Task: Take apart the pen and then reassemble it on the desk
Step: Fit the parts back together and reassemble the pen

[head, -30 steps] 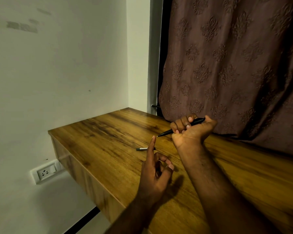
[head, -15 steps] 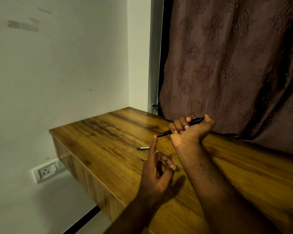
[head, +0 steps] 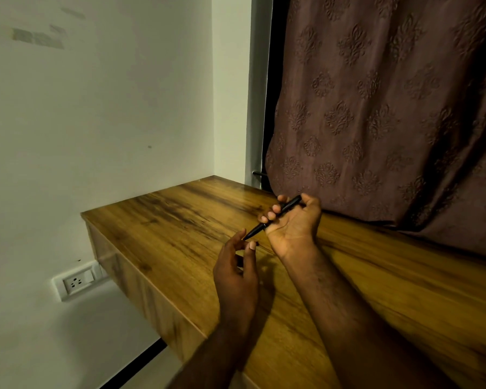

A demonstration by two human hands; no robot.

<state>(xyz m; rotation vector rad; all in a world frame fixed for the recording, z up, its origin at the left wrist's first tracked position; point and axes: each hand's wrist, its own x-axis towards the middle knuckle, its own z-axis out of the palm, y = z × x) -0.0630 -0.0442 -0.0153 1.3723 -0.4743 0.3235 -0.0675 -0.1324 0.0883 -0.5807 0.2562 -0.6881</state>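
Note:
A slim black pen [head: 281, 213] lies across my right hand [head: 296, 230], which is turned palm up above the wooden desk [head: 174, 220]. The fingers curl over the barrel. The pen's pointed tip slants down and to the left. My left hand [head: 236, 276] is just below it, fingers apart, with the index fingertip and thumb right at the tip. I see nothing held in the left hand. The small pen part that lay on the desk is hidden behind my left fingers.
A brown patterned curtain [head: 376, 113] hangs over the desk's far right side. A white wall borders the desk on the left, with a power socket [head: 75, 282] below the desk's left edge.
My right hand has rolled palm up and loosened around the pen, whose tip dipped toward my left hand. My left fingers rose to the tip and now cover the small part on the desk.

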